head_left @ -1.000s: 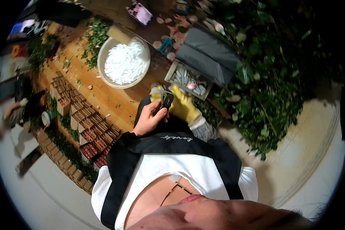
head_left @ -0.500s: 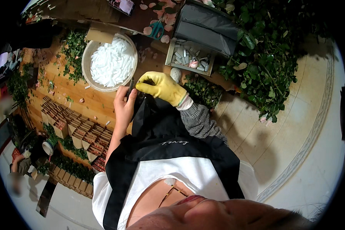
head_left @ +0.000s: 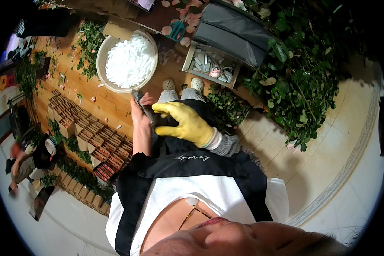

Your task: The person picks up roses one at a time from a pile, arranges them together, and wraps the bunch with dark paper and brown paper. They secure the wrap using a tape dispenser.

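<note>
My bare left hand is closed around a slim, dark, flat object with a greyish far end; its exact kind does not show. Just to its right is my right hand in a yellow glove, thumb and fingers spread with a gap between them. The glove's fingertips are close to the dark object; whether they touch it I cannot tell. Both hands are in front of my black apron. Beyond my left hand stands a round pale tub heaped with white, slender pieces.
A wooden box of small grey pieces stands ahead, beside a dark grey-covered block. Teal-handled scissors lie among pink petals. Leafy stems pile at the right. Rows of cardboard packs and another person are at the left.
Both hands have come nearer my body, and the dark object has tilted. The gloved fingers have spread from a curled pose. Pale clogs now show beyond my hands.
</note>
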Motion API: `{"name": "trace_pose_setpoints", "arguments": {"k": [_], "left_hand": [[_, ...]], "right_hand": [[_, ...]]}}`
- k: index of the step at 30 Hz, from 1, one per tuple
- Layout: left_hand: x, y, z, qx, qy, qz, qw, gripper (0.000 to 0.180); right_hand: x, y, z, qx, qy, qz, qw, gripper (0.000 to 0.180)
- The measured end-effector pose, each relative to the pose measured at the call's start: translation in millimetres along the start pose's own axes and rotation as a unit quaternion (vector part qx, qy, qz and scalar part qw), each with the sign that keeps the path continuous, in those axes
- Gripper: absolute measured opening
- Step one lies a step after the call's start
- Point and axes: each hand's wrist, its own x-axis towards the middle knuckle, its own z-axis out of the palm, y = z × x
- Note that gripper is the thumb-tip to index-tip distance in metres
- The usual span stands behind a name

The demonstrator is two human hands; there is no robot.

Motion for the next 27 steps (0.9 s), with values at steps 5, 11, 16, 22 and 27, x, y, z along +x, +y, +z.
{"name": "trace_pose_setpoints", "arguments": {"k": [5,11,16,22,27], "left_hand": [[-24.6,-8.6,27.5,0.278,-0.048,0.112,0.953,0.054],[-21.7,-43.7,26.2,0.497,0.049,0.106,0.86,0.035],[-19.6,-74.3,20.2,0.55,0.049,0.107,0.827,0.029],[-13.0,-79.2,24.5,0.578,0.023,0.106,0.809,0.027],[-10.7,-72.1,32.5,0.597,0.017,0.118,0.793,0.024]], "right_hand": [[13.7,55.9,-73.4,-0.195,0.21,0.086,0.954,0.035],[53.3,123.5,-125.5,-0.546,0.186,0.078,0.813,0.019],[61.0,155.5,-122.7,-0.62,0.202,0.078,0.754,0.026],[86.0,177.2,-123.4,-0.648,0.258,0.067,0.714,0.028],[79.4,170.4,-127.4,-0.652,0.267,0.105,0.702,0.032]]}}
